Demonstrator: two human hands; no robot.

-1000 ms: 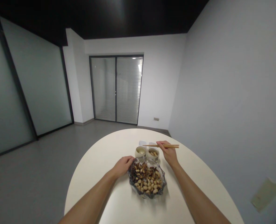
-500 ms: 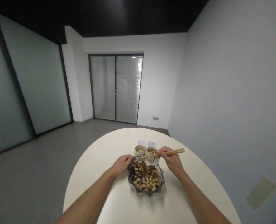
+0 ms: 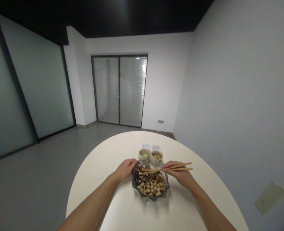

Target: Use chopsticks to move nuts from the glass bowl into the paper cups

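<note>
A scalloped glass bowl (image 3: 166, 189) stands on the table, filled with pale shelled nuts (image 3: 153, 187) at the near side and darker seeds or nuts towards the back. My left hand (image 3: 127, 168) grips the bowl's left rim, its fingertips partly hidden. My right hand (image 3: 177, 171) is closed round a pair of wooden chopsticks (image 3: 184, 166), whose tips reach over the dark pieces at the back left of the bowl. Whether the tips pinch a piece is too small to tell. Behind the bowl are two small cups, one pale inside (image 3: 144, 154) and one holding nuts (image 3: 157, 156).
Two small clear plastic containers (image 3: 156, 148) sit behind the cups. The round white table (image 3: 103, 160) has its curved edge on the far side. A white wall (image 3: 228, 96) rises to the right, and glass doors (image 3: 119, 91) stand at the back.
My right hand has lowered the chopsticks from above the back rim down towards the bowl's contents, and their ends are spread further apart. The left hand stays at the rim.
</note>
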